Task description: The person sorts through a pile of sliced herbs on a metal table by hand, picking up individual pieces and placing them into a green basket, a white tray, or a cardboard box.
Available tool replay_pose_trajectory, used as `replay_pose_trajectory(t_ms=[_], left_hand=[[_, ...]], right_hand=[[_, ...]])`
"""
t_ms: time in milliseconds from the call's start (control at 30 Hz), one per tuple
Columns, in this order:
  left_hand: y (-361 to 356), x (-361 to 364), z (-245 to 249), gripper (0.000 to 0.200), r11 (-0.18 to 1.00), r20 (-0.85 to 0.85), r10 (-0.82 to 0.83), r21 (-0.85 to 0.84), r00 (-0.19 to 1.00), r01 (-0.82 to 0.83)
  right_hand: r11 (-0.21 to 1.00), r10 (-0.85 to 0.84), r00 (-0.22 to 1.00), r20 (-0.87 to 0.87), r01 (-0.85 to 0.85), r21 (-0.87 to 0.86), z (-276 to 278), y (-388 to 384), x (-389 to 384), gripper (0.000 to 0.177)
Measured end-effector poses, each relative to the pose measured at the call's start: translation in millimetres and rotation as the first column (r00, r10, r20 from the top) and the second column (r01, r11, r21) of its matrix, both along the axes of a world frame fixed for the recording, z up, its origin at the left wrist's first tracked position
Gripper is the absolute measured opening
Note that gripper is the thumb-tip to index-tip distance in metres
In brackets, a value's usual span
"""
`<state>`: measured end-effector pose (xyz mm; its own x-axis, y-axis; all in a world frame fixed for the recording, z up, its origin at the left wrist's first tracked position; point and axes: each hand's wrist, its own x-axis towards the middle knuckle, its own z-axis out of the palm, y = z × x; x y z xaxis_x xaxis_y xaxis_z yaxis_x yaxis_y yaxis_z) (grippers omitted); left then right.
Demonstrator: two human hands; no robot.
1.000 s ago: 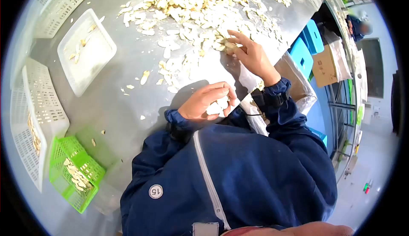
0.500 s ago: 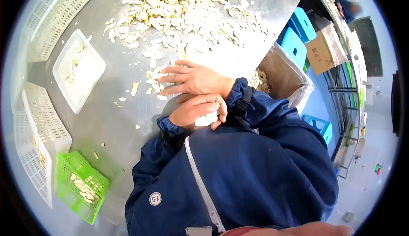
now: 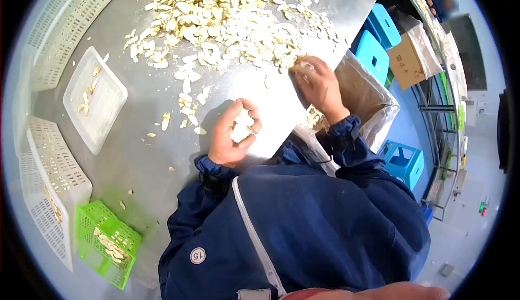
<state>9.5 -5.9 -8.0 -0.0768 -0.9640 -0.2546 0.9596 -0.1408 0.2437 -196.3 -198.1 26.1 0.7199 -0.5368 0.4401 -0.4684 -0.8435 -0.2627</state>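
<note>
My left hand (image 3: 234, 134) is palm up above the metal table, its fingers curled around a clump of pale, flat slices (image 3: 242, 125). At the table's right edge, beside the large pile of slices (image 3: 233, 26), my right hand (image 3: 320, 86) has its fingers bent downward. It is slightly blurred, and what lies under its fingertips is mostly hidden. A thin trail of loose slices (image 3: 187, 102) lies between the pile and my left hand. Below my right wrist is a lined bin (image 3: 368, 91) with slices inside.
A white tray (image 3: 96, 132) holding a few slices lies on the table (image 3: 157, 175). White perforated baskets (image 3: 59, 162) and a green basket (image 3: 108, 218) line the left side. Blue stools (image 3: 403, 162), a cardboard box (image 3: 411, 56) and another person (image 3: 441, 6) are on the right.
My hands have moved apart. The right hand went right to the pile's edge over the bin side; the left hand rose slightly and turned palm up, still holding its slices.
</note>
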Motion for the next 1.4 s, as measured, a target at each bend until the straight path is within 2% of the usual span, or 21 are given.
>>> replay_pose_trajectory(t_ms=[33, 67, 200, 300, 467, 600, 633, 700, 733, 767, 800, 900, 933, 967, 1033, 1133, 1167, 1300, 1400], left_hand=[[0.1, -0.3, 0.7, 0.025, 1.000, 0.010, 0.003, -0.002, 1.000, -0.003], [0.2, -0.2, 0.7, 0.025, 1.000, 0.009, 0.002, -0.004, 1.000, -0.002], [-0.6, -0.4, -0.4, 0.025, 1.000, 0.006, -0.004, -0.019, 1.000, 0.004], [0.4, 0.6, 0.7, 0.024, 1.000, 0.017, -0.006, -0.021, 1.000, 0.006], [0.3, -0.2, -0.3, 0.025, 1.000, 0.016, -0.006, -0.028, 1.000, 0.006], [-1.1, -0.5, 2.4, 0.026, 1.000, 0.043, -0.005, -0.028, 0.999, 0.006], [-0.9, -0.9, 4.1, 0.027, 1.000, 0.062, -0.003, -0.022, 0.998, 0.004], [1.3, 0.6, 4.3, 0.029, 0.991, 0.282, -0.044, -0.111, 0.958, 0.078], [2.8, 1.6, 5.2, 0.030, 0.982, 0.391, -0.056, -0.144, 0.919, 0.121], [2.5, -0.2, 9.6, 0.033, 0.977, 0.262, -0.114, -0.147, 0.958, 0.157], [3.1, 0.7, 16.2, 0.034, 0.967, 0.382, -0.131, -0.155, 0.915, 0.204], [4.5, 5.2, 27.1, 0.034, 0.935, 0.519, -0.152, -0.201, 0.841, 0.293], [4.2, 5.0, 27.8, 0.034, 0.934, 0.484, -0.168, -0.200, 0.859, 0.295], [3.9, 4.8, 28.3, 0.034, 0.934, 0.449, -0.183, -0.199, 0.875, 0.298], [3.8, 3.3, 27.4, 0.033, 0.951, 0.270, -0.229, -0.141, 0.935, 0.274], [6.1, 2.8, 26.1, 0.031, 0.925, 0.270, -0.281, -0.177, 0.921, 0.335], [5.5, 2.8, 27.0, 0.031, 0.916, 0.273, -0.305, -0.177, 0.912, 0.359], [5.2, 3.8, 22.4, 0.030, 0.863, 0.341, -0.363, -0.229, 0.867, 0.451], [7.5, -2.6, 32.2, 0.030, 0.922, 0.307, -0.320, -0.118, 0.896, 0.370]], right_hand=[[0.992, -0.112, 0.994, 0.019, 0.113, -0.049, -0.3, -6.5, 0.1, 0.021], [0.990, -0.135, 0.990, 0.051, 0.136, -0.031, -1.5, -10.9, 2.9, 0.022], [0.997, -0.036, 0.998, 0.056, 0.032, 0.069, 9.7, -0.5, 29.5, 0.026], [0.991, -0.077, 0.994, 0.074, 0.068, 0.117, -2.3, -3.5, 30.4, 0.029], [0.837, -0.404, 0.915, 0.011, 0.365, 0.407, 12.4, -8.7, 1.1, 0.033], [0.939, -0.305, 0.952, 0.018, 0.297, 0.174, 6.3, -3.4, 6.1, 0.035], [0.979, -0.186, 0.982, 0.018, 0.184, 0.085, 5.1, -0.5, 14.9, 0.035], [0.982, 0.074, 0.993, 0.086, -0.088, 0.166, 5.2, 7.9, 39.6, 0.037], [0.975, 0.175, 0.983, 0.052, -0.180, 0.129, 7.2, 14.7, 54.7, 0.039], [0.959, 0.270, 0.963, 0.014, -0.270, 0.091, 11.5, 21.0, 68.8, 0.041], [0.940, 0.326, 0.945, -0.024, -0.322, 0.109, 16.7, 25.8, 80.4, 0.045], [0.944, 0.326, 0.944, -0.058, -0.320, 0.083, 15.0, 26.8, 100.5, 0.045], [0.945, 0.321, 0.942, -0.095, -0.311, 0.104, 13.5, 22.6, 100.0, 0.044], [0.964, 0.266, 0.953, -0.145, -0.261, 0.054, 3.4, 15.4, 94.1, 0.038], [0.978, 0.207, 0.972, -0.114, -0.204, 0.042, -3.4, -1.0, 75.5, 0.033], [0.997, 0.063, 0.992, -0.108, -0.057, 0.053, -3.9, -25.2, 48.2, 0.030], [1.000, -0.008, 0.991, -0.133, 0.007, -0.007, -1.6, -26.4, 44.5, 0.031], [0.999, 0.036, 0.996, -0.085, -0.039, -0.022, 18.7, -34.7, 72.9, 0.035], [0.993, -0.069, 0.984, -0.165, 0.052, -0.106, 9.4, -36.4, 105.4, 0.037]])
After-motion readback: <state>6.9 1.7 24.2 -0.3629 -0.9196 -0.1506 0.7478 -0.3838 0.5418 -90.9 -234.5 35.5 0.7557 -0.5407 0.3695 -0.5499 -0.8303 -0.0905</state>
